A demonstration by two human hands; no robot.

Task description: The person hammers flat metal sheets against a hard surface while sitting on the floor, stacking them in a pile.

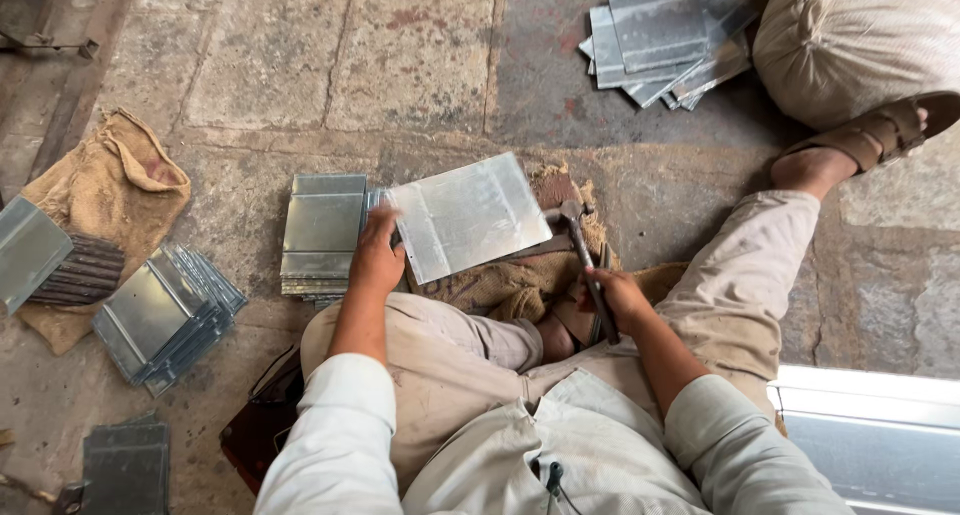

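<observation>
Two hands were occupied. Left hand (378,260) gripped the near corner of a flat metal sheet (468,215) resting on a burlap-padded block (520,280) between the knees. Right hand (618,300) was clenched on a hammer (578,237), its head at the sheet's right edge. Folded pieces lay stacked just beside the sheet (322,233), at far left (165,315) and top (660,35); judged mid-batch, this sheet's edge not yet visibly folded.

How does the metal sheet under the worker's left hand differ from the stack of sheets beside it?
The single sheet lies tilted and alone on burlap, held by the left hand; the stack sits square on the stone floor, untouched. The sheet looks brighter and flat; the stack's pieces show folded edges. Both are grey sheet metal.
</observation>
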